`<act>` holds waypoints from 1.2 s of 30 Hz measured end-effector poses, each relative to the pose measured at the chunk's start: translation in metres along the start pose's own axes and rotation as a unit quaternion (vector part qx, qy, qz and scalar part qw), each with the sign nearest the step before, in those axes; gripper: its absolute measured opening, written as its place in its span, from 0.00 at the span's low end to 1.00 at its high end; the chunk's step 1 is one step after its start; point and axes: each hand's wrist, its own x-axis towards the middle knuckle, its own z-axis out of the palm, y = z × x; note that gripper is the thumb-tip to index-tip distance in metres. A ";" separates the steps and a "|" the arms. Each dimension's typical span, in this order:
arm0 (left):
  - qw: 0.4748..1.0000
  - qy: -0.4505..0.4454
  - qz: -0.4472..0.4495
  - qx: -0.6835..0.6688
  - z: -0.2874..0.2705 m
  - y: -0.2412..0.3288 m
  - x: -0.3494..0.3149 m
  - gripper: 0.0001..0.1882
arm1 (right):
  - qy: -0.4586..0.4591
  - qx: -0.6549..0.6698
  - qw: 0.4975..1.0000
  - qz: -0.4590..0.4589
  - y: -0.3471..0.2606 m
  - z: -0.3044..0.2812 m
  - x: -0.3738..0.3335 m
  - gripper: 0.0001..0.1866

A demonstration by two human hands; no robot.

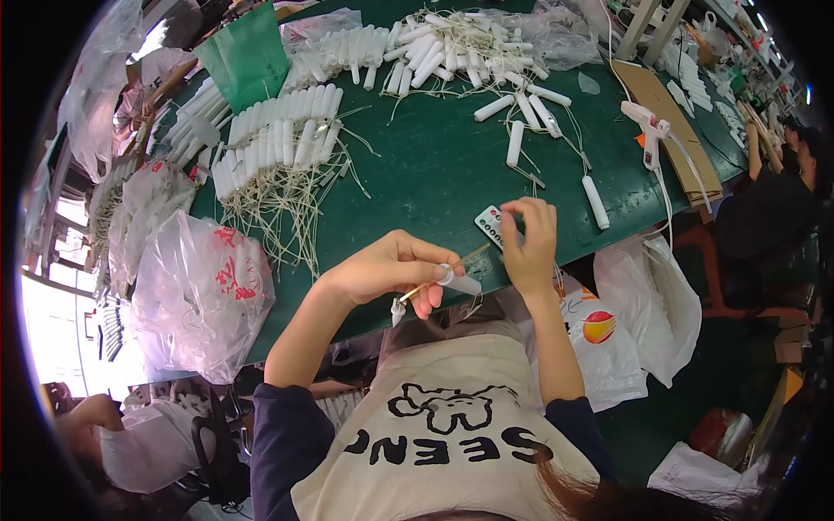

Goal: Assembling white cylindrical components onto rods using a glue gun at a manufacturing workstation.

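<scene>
My left hand [401,267] is closed around a white candle-like tube [461,282]. A thin tan stick [474,253] runs slantwise past its fingers. Beneath that hand, close to the stick's lower end, hangs a small white piece [398,311], too small to name. Thin wires dangle from the tube's right end. My right hand [532,243] is bent around the edge of a small white remote control [489,223] with coloured buttons; its fingers cover the remote's right side. Both hands are above the front edge of the green table [408,187].
Rows of white tubes with wires [282,130] lie at left, and a loose heap of tubes [465,52] at the back. Single tubes [595,202] and a glue gun [647,132] lie at right, beside cardboard [669,122]. Plastic bags [204,291] hang at the table's sides.
</scene>
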 end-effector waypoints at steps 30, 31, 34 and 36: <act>0.978 0.177 0.086 0.062 0.025 0.007 0.044 0.25 | -0.090 0.023 0.993 -0.069 -0.063 -0.067 -0.024 0.17; 0.985 0.135 0.054 0.089 0.029 0.011 0.042 0.28 | -0.089 0.021 0.993 -0.071 -0.068 -0.066 -0.022 0.17; 0.987 0.106 0.018 0.120 0.035 0.007 0.045 0.29 | -0.056 -0.113 0.982 -0.139 -0.079 -0.061 -0.020 0.17; 0.967 0.115 0.016 0.227 0.036 0.009 0.044 0.27 | -0.106 -0.134 0.978 -0.117 -0.082 -0.058 -0.023 0.20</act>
